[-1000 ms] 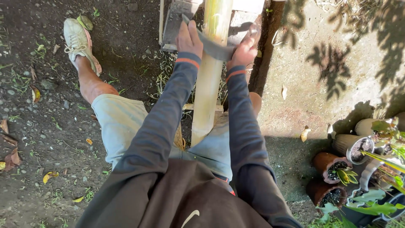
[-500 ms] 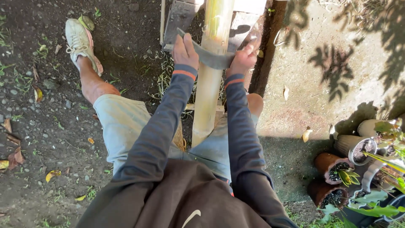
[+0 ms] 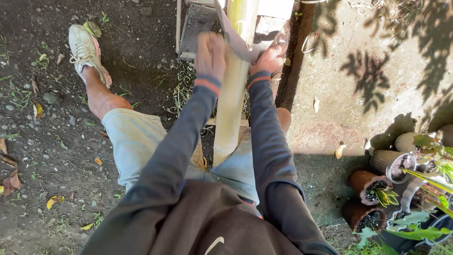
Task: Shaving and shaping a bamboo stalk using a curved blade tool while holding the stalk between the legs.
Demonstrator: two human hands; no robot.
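Bamboo, a long pale yellow-green pole (image 3: 231, 108), runs from between my knees up toward twelve o'clock, leaning on a grey wooden block stand (image 3: 196, 28) at the top of the view. Across it lies a curved grey metal blade (image 3: 233, 40), tilted from about eleven o'clock down to two o'clock and touching the pole's upper face. My left hand (image 3: 211, 54) is blurred; its grip looks curled into a fist just at nine o'clock of the pole, near the blade's left end, but I cannot tell whether it clasps a handle. My right hand (image 3: 270, 55) sits at three o'clock of the pole, grip wrapped narrow around the blade's right end. Both arms wear dark grey sleeves with orange-striped cuffs.

At ten o'clock my left foot in a worn white sneaker (image 3: 86, 49) rests on dark, pebbly soil with scattered dry leaves. Pale curled shavings (image 3: 181, 89) lie on the ground just left of the pole. At four o'clock, well apart from the hands, several brown bamboo-section pots (image 3: 365, 182) filled with dark earth hold green seedlings (image 3: 427, 208).
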